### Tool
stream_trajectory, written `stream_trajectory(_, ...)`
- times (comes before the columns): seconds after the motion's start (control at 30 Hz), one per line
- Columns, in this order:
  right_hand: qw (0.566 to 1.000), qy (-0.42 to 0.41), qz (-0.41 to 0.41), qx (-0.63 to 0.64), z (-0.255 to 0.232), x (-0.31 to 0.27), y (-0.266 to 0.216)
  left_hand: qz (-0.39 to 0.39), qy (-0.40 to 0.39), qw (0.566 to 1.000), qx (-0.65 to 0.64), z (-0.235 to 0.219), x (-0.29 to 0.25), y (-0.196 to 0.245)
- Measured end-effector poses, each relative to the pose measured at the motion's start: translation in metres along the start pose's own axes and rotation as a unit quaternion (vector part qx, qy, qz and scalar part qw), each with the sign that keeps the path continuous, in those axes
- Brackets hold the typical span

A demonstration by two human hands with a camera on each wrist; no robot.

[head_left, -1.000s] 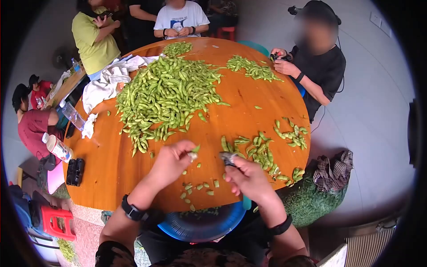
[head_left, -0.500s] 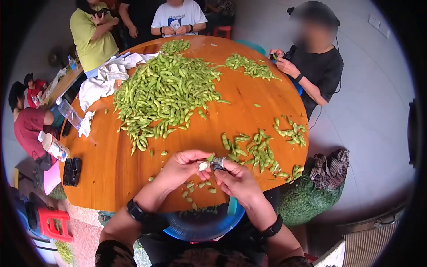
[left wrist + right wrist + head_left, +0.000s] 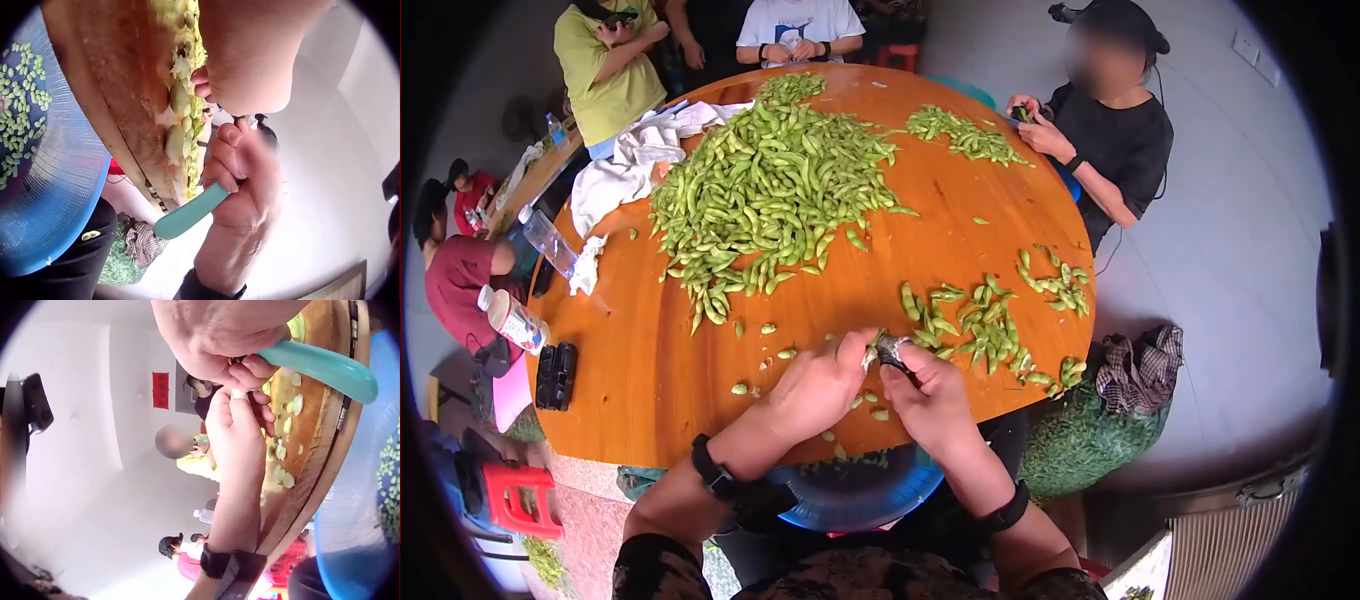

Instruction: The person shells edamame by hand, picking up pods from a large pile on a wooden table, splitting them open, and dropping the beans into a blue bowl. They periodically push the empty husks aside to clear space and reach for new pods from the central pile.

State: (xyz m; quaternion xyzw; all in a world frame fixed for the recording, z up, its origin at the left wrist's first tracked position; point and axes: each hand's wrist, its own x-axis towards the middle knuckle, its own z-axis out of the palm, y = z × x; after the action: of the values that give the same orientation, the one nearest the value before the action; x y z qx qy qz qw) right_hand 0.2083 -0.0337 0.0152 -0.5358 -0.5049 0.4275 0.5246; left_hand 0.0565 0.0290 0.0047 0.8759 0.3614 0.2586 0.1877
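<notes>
Over the near edge of the round wooden table [image 3: 670,390], my two hands meet. My left hand [image 3: 818,388] pinches a small green pod [image 3: 873,342] between thumb and fingers. In my right hand [image 3: 932,400] is a tool with a dark and silvery head [image 3: 890,350], held against the pod. Its teal handle [image 3: 190,212] sticks out below the curled fingers of my right hand [image 3: 234,178] in the left wrist view. In the right wrist view the teal handle [image 3: 322,365] points toward the blue basket [image 3: 334,550]. Loose beans [image 3: 880,413] lie below the hands.
A large pile of pods [image 3: 780,190] covers the table's middle left, with smaller piles [image 3: 990,325] on the right. White cloth [image 3: 635,160], bottles [image 3: 515,320] and a black case [image 3: 555,376] stand left. The blue basket [image 3: 860,500] sits below the edge. Several people are around.
The hands, apart a second ago, have come together, the tool's head now at the pod in my left hand. The view has shifted slightly.
</notes>
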Motion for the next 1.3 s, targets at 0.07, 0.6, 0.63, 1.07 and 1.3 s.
stream_trajectory(0.07,0.992,-0.022,0.076,0.096,0.0,0.001,-0.001,0.066,0.057,0.995,0.045,0.001,0.001,0.0)
stream_trajectory(0.6,0.996,-0.029,0.068,0.055,-0.003,0.006,0.01,-0.07,-0.015,0.96,-0.269,0.006,0.006,-0.021)
stream_trajectory(0.63,0.998,-0.028,0.051,0.032,-0.003,0.005,0.012,0.003,0.014,0.983,-0.185,0.005,0.005,-0.021)
stream_trajectory(1.07,0.988,0.003,-0.084,-0.126,-0.004,0.006,0.015,-0.076,0.035,0.981,-0.175,0.001,0.005,-0.008)
stream_trajectory(1.3,0.922,0.156,-0.106,-0.339,-0.085,0.018,0.011,0.006,0.028,0.999,0.037,-0.041,-0.009,-0.015)
